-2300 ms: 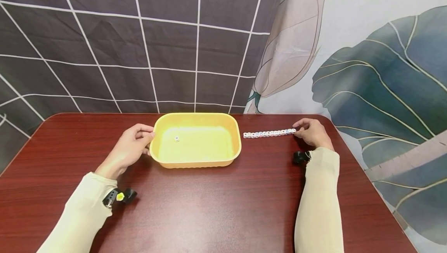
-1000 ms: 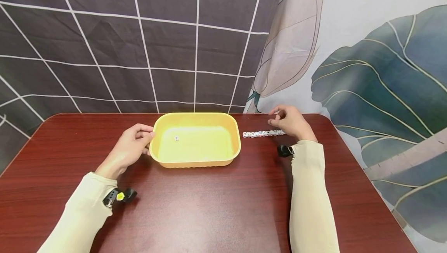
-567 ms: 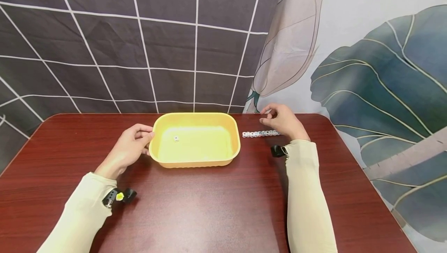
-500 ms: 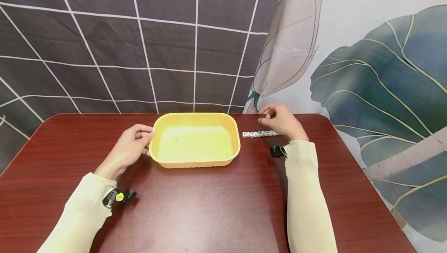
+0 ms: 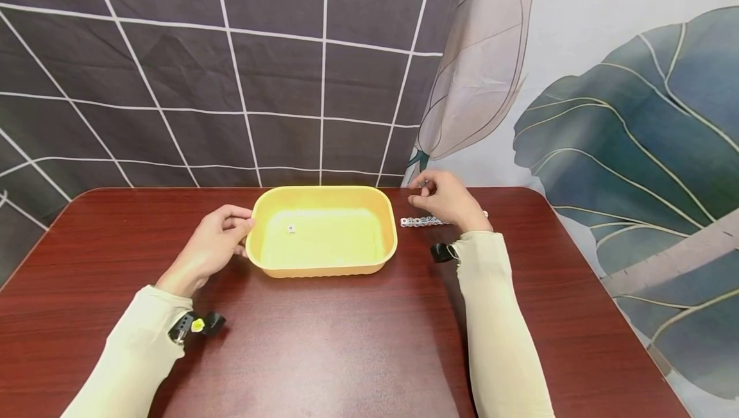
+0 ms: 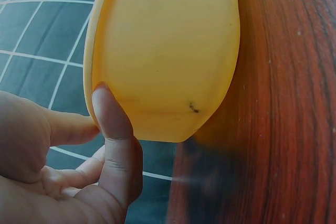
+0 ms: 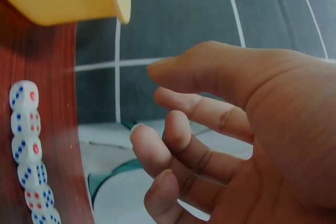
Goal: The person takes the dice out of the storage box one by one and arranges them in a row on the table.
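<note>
A yellow plastic tub (image 5: 323, 272) stands near the back of the table. My left hand (image 5: 209, 248) pinches its left rim; in the left wrist view the thumb (image 6: 112, 114) lies against the wall. One white die (image 5: 291, 229) sits inside the tub, left of centre. To the right of the tub, white dice (image 5: 417, 221) with red and blue pips form a straight row. My right hand (image 5: 451, 201) hovers over that row and hides its middle. In the right wrist view its fingers (image 7: 149, 148) are loosely bent, with nothing between them, beside several dice (image 7: 26, 148).
The reddish-brown wooden table (image 5: 323, 354) reaches back to a dark grid-patterned cloth (image 5: 277, 78). A leaf-printed cloth (image 5: 623, 117) hangs at the right. Black wrist devices (image 5: 443, 252) are strapped to both wrists.
My right hand has come away from the right end of the dice row and moved left above it, towards the tub. My left hand, the tub and the die in it stay put.
</note>
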The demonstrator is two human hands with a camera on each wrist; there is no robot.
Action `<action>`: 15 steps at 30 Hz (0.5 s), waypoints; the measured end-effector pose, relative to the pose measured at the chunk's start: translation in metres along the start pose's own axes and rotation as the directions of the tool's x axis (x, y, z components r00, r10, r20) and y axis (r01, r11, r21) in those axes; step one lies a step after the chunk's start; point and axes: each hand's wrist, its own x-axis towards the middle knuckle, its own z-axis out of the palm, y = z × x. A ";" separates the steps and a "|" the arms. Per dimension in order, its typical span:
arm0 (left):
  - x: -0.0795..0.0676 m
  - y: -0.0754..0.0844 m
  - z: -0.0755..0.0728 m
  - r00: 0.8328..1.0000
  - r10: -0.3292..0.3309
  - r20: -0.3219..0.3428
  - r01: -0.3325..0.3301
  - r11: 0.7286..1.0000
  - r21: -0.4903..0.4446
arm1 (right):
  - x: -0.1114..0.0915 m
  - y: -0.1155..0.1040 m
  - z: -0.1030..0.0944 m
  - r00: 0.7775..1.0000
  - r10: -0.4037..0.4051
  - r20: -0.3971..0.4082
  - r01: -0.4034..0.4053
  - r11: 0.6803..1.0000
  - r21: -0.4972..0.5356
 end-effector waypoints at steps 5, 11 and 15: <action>0.000 0.000 0.000 1.000 0.000 0.001 0.000 1.000 0.000 | 0.001 -0.008 0.005 1.000 -0.009 -0.009 0.009 1.000 0.013; 0.000 0.000 0.000 1.000 0.001 -0.001 -0.001 1.000 0.003 | 0.002 -0.019 0.012 1.000 -0.026 -0.007 0.026 1.000 0.011; 0.000 0.000 0.000 1.000 0.001 0.000 -0.001 1.000 0.001 | 0.001 -0.027 0.016 0.999 -0.037 -0.008 0.038 0.999 0.010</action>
